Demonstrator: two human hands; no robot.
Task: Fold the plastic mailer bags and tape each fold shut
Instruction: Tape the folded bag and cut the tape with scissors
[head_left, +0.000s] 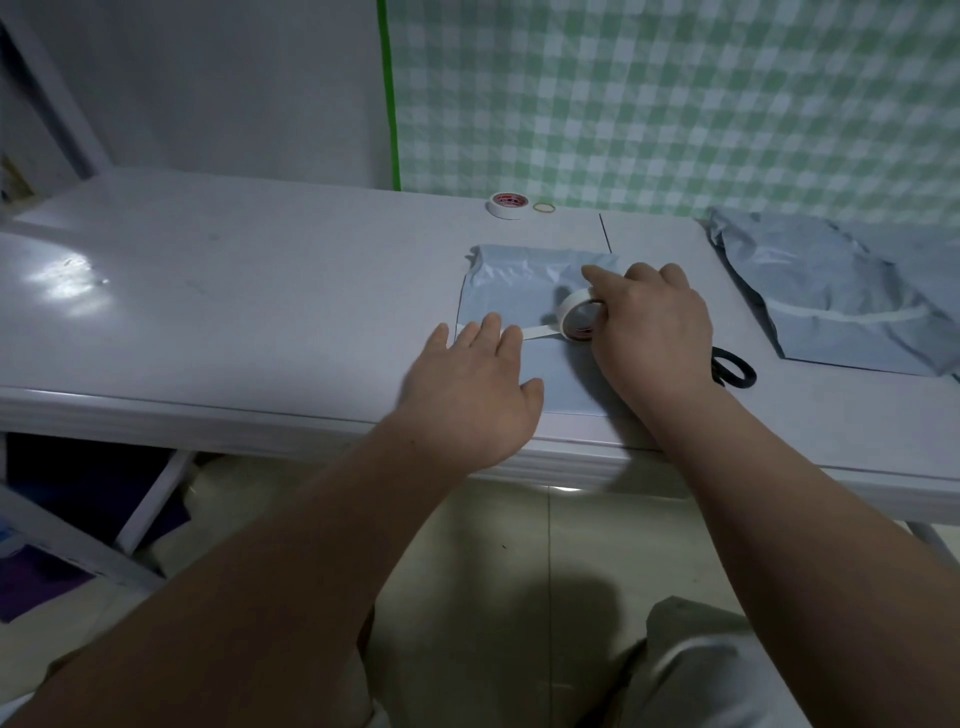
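A folded pale grey-blue mailer bag (524, 291) lies flat near the front edge of the white table (234, 312). My right hand (654, 332) grips a white tape roll (577, 314) standing on the bag. A strip of tape (537, 332) runs from the roll leftward along the fold. My left hand (472, 395) lies flat with spread fingers, its fingertips pressing the strip's left end onto the bag.
A pile of crumpled grey-blue mailer bags (831, 296) lies at the right. Black scissors (732, 366) rest just right of my right wrist. A second tape roll (506, 204) and a rubber band (544, 207) sit at the table's back edge, by a green checked wall.
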